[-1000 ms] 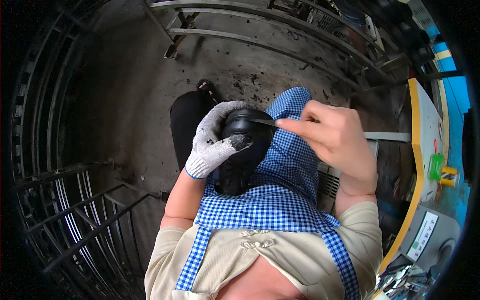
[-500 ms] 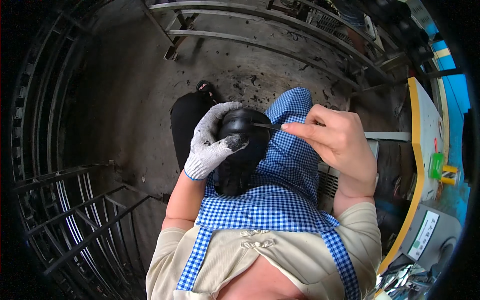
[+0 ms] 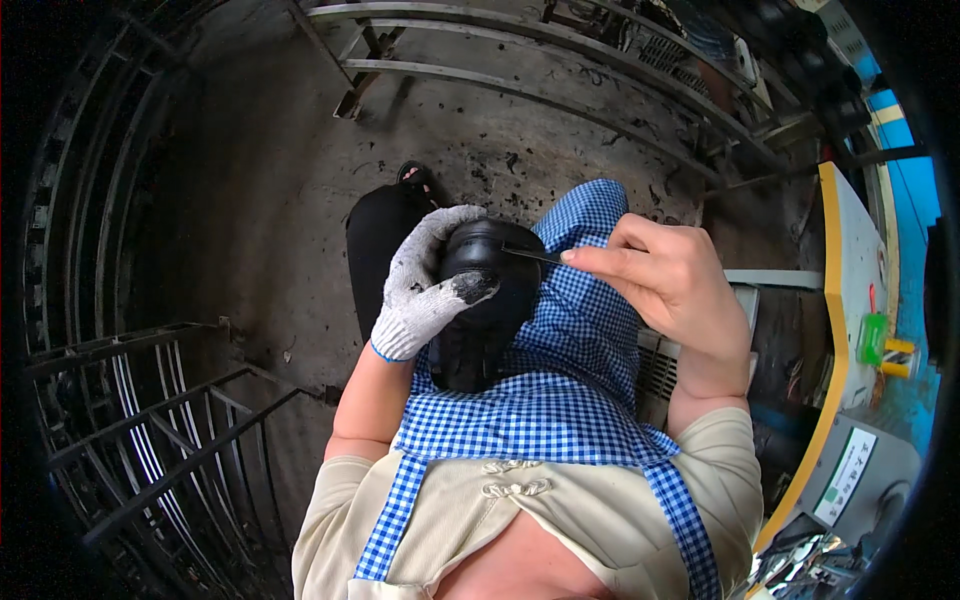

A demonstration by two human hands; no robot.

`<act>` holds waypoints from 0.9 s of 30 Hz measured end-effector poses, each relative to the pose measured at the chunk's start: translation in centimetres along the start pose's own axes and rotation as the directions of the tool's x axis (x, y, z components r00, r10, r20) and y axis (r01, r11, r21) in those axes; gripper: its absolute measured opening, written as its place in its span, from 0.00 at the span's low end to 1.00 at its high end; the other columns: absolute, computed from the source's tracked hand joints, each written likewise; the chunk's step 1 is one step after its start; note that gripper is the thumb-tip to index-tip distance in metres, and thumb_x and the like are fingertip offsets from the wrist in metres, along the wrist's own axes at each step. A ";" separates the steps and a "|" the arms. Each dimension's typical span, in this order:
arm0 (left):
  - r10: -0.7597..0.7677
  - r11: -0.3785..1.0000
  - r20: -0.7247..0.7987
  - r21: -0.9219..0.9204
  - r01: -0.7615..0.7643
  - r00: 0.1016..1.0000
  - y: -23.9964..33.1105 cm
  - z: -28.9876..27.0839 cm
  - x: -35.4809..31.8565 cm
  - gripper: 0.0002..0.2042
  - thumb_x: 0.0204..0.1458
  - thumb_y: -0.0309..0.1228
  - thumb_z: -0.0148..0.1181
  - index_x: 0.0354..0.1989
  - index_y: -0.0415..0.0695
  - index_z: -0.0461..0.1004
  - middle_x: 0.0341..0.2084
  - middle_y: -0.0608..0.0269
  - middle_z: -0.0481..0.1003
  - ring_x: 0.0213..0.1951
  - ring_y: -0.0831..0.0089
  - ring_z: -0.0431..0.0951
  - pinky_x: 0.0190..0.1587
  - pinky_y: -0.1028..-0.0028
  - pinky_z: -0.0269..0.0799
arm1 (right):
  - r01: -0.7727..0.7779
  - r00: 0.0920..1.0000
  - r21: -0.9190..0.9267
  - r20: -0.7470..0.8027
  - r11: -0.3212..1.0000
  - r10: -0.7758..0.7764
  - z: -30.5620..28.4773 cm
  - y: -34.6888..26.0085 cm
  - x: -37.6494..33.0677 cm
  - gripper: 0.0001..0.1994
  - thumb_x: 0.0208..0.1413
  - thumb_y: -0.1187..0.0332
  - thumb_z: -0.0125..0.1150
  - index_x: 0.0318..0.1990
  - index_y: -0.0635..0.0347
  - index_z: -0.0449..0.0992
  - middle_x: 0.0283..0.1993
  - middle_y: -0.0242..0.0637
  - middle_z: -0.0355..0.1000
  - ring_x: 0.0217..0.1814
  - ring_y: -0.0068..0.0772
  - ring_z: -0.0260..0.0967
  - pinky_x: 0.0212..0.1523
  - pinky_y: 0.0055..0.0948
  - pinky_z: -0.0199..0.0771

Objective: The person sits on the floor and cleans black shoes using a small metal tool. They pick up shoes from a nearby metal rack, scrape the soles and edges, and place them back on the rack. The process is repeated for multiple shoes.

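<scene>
A black shoe (image 3: 505, 300) rests over my lap with its rounded toe pointing away from me. My left hand (image 3: 430, 275), in a white knitted glove with a blackened thumb, is wrapped around its toe from the left. Bare and pinching, my right hand (image 3: 660, 270) holds a thin dark blade-like strip (image 3: 530, 255). The strip's tip touches or lies just over the toe; I cannot tell which. The fingers of my left hand on the far side of the toe are partly hidden.
A blue checked apron (image 3: 590, 250) covers my lap. Metal racks (image 3: 180, 430) stand at the left, and a metal frame (image 3: 530, 90) runs across the far side. At the right, a white table with a yellow edge (image 3: 835, 260) carries a green-and-yellow item (image 3: 875, 340). Dark scraps litter the floor.
Both hands stay almost in place, with the strip's tip still at the shoe's toe. The surroundings have shifted slightly in the picture.
</scene>
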State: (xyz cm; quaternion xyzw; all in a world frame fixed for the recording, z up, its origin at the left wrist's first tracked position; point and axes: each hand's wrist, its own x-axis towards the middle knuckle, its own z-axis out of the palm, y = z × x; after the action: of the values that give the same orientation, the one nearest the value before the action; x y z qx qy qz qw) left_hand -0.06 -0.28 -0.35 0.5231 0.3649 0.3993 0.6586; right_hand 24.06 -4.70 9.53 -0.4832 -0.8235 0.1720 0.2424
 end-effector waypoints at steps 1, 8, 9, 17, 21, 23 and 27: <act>-0.001 1.000 0.004 -0.010 0.001 1.000 0.0 0.0 0.0 0.34 0.33 0.37 0.71 0.52 0.38 0.67 0.44 0.58 0.72 0.48 0.69 0.72 0.54 0.70 0.67 | -0.003 1.000 0.002 0.004 1.000 0.003 0.1 0.1 -0.1 0.13 0.46 0.73 0.63 0.41 0.50 0.81 0.24 0.35 0.66 0.20 0.33 0.66 0.20 0.28 0.63; -0.049 0.998 -0.025 0.047 0.050 0.998 0.4 0.5 0.0 0.36 0.32 0.43 0.71 0.53 0.40 0.68 0.47 0.60 0.71 0.51 0.68 0.70 0.57 0.70 0.62 | -0.035 0.997 -0.032 -0.071 0.999 0.033 2.3 0.3 -0.2 0.14 0.47 0.72 0.63 0.43 0.46 0.80 0.25 0.33 0.67 0.21 0.32 0.68 0.20 0.31 0.67; -0.058 0.997 -0.037 0.044 0.060 0.998 0.5 0.6 0.0 0.36 0.32 0.43 0.70 0.53 0.40 0.68 0.47 0.60 0.71 0.51 0.68 0.70 0.57 0.70 0.62 | -0.040 0.994 -0.043 -0.098 0.998 0.036 2.8 0.4 -0.2 0.14 0.47 0.72 0.63 0.43 0.46 0.80 0.25 0.33 0.67 0.21 0.32 0.68 0.20 0.30 0.68; -0.016 1.000 -0.050 0.016 0.017 0.999 0.2 0.3 0.1 0.33 0.33 0.34 0.69 0.53 0.39 0.67 0.46 0.58 0.71 0.49 0.69 0.72 0.54 0.71 0.66 | -0.026 0.993 0.147 -0.106 0.989 0.042 3.7 0.4 0.0 0.17 0.46 0.77 0.63 0.45 0.50 0.80 0.24 0.35 0.66 0.20 0.31 0.65 0.20 0.28 0.63; -0.045 0.998 -0.037 0.029 0.046 0.998 0.4 0.6 0.0 0.33 0.33 0.37 0.69 0.53 0.41 0.68 0.47 0.61 0.71 0.50 0.69 0.70 0.56 0.71 0.64 | -0.022 0.993 0.107 -0.109 0.994 0.034 3.6 0.1 0.4 0.17 0.46 0.77 0.63 0.45 0.50 0.80 0.24 0.35 0.66 0.20 0.31 0.65 0.20 0.28 0.63; -0.044 0.998 -0.031 0.039 0.045 0.999 0.4 0.6 0.0 0.33 0.33 0.36 0.69 0.53 0.41 0.68 0.47 0.61 0.71 0.50 0.69 0.70 0.56 0.71 0.64 | -0.012 0.994 0.089 -0.110 0.996 0.022 3.8 0.2 0.6 0.18 0.46 0.77 0.63 0.46 0.49 0.79 0.24 0.35 0.66 0.20 0.31 0.65 0.19 0.28 0.63; -0.050 0.998 -0.049 0.025 0.052 0.998 0.1 0.6 0.0 0.33 0.33 0.35 0.68 0.53 0.42 0.68 0.47 0.61 0.71 0.50 0.70 0.70 0.56 0.71 0.64 | -0.008 0.987 -0.012 -0.160 1.000 0.006 5.0 0.3 0.6 0.19 0.45 0.77 0.64 0.47 0.48 0.79 0.24 0.34 0.65 0.20 0.31 0.66 0.19 0.29 0.64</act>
State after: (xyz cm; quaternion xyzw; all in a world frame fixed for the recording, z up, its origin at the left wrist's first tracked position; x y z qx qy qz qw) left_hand 0.43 -0.51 -0.13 0.5126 0.3992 0.3900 0.6526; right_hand 21.19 -4.32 5.38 -0.4999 -0.8007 0.1283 0.3042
